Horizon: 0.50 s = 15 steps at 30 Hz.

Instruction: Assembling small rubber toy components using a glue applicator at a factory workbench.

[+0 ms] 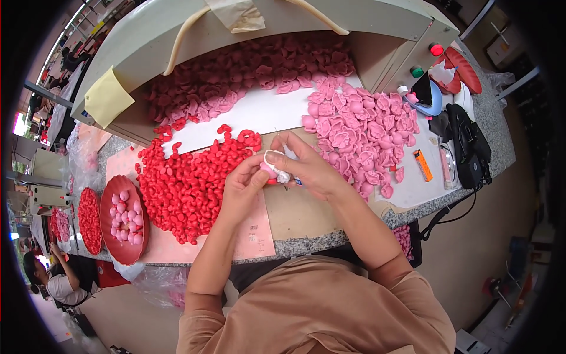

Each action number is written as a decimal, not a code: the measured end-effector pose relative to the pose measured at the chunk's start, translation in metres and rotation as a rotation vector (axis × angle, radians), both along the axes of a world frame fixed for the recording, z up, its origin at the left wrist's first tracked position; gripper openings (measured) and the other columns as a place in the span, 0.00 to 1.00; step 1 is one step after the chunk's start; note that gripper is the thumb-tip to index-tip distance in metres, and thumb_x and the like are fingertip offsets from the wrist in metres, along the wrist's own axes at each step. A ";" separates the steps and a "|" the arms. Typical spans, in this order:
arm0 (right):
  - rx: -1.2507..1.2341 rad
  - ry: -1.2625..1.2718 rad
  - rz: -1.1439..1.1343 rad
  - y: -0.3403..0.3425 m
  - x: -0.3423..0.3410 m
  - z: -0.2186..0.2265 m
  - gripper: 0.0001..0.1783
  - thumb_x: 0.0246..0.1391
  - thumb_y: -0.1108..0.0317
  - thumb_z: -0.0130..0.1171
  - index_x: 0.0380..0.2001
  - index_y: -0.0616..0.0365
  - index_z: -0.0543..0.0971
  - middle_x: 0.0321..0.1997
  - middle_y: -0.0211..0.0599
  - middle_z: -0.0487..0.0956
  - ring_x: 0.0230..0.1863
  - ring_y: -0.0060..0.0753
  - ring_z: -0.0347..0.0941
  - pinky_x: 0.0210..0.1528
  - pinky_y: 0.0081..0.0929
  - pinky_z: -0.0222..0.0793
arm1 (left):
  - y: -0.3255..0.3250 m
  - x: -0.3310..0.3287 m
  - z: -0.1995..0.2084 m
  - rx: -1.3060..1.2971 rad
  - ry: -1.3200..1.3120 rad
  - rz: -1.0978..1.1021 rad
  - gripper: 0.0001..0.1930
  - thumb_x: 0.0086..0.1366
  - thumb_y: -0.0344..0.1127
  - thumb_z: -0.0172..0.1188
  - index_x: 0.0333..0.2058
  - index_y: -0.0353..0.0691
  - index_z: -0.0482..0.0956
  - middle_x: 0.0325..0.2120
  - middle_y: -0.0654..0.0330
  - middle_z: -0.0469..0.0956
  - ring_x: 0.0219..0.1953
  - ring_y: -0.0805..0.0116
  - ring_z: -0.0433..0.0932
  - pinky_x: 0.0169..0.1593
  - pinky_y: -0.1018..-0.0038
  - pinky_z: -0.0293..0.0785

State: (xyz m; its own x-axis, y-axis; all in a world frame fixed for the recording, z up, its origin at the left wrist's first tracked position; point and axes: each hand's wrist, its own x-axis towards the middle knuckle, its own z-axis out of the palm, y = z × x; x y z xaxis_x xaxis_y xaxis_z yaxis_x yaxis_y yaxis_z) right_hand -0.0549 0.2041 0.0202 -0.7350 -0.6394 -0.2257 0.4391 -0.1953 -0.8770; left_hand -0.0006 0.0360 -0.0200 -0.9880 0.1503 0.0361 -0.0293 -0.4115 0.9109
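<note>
Head view: beside the red pile (186, 183), our left hand (243, 182) pinches a pink piece (268, 170), seemingly steadying it, right hand (315, 171) gripping a white tube (289, 152).

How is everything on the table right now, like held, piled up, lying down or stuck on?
Left fingers, closed on a small pink piece
Right fingers, closed around a white tube
Red pieces, loose in a heap
Pink petals, loosely piled
Red dish, partly filled with round pink pieces
Orange box, lying down
Yellow paper, stuck on the machine
</note>
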 end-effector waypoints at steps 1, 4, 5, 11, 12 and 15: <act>0.003 -0.003 0.003 0.000 0.002 0.000 0.14 0.55 0.60 0.57 0.40 0.50 0.65 0.33 0.23 0.68 0.29 0.11 0.64 0.23 0.10 0.56 | 0.001 0.000 0.001 0.048 -0.016 0.008 0.18 0.65 0.34 0.51 0.52 0.35 0.67 0.45 0.59 0.73 0.45 0.71 0.74 0.48 0.72 0.72; -0.028 0.184 0.005 -0.001 0.002 0.002 0.16 0.56 0.60 0.56 0.44 0.50 0.65 0.37 0.24 0.67 0.32 0.12 0.64 0.24 0.11 0.57 | 0.005 -0.002 0.016 0.273 -0.140 -0.037 0.18 0.65 0.33 0.51 0.52 0.35 0.67 0.45 0.59 0.73 0.46 0.72 0.73 0.48 0.73 0.72; -0.028 0.093 0.023 0.002 0.000 0.003 0.18 0.55 0.60 0.56 0.46 0.50 0.65 0.38 0.24 0.67 0.33 0.12 0.65 0.24 0.11 0.57 | 0.003 -0.002 0.011 0.274 -0.138 -0.035 0.18 0.65 0.33 0.51 0.52 0.35 0.67 0.45 0.59 0.73 0.46 0.72 0.73 0.48 0.73 0.72; 0.006 0.074 0.035 0.002 0.003 0.004 0.23 0.53 0.60 0.60 0.48 0.50 0.64 0.41 0.27 0.67 0.39 0.16 0.66 0.32 0.15 0.62 | 0.005 0.003 0.012 0.183 -0.042 -0.020 0.19 0.66 0.39 0.50 0.53 0.36 0.67 0.47 0.58 0.72 0.46 0.70 0.74 0.48 0.72 0.72; 0.015 0.078 0.051 0.003 0.003 0.007 0.24 0.52 0.60 0.60 0.49 0.51 0.64 0.42 0.27 0.67 0.41 0.17 0.66 0.36 0.16 0.64 | 0.005 0.001 0.014 0.234 -0.087 -0.057 0.20 0.67 0.39 0.49 0.53 0.36 0.67 0.47 0.58 0.72 0.46 0.70 0.74 0.48 0.72 0.72; -0.037 0.253 0.011 -0.003 0.000 -0.006 0.27 0.51 0.52 0.60 0.50 0.49 0.63 0.39 0.25 0.70 0.34 0.13 0.66 0.24 0.12 0.60 | 0.003 -0.001 0.015 0.283 -0.163 -0.103 0.23 0.65 0.42 0.52 0.54 0.34 0.66 0.48 0.57 0.72 0.47 0.69 0.73 0.49 0.71 0.72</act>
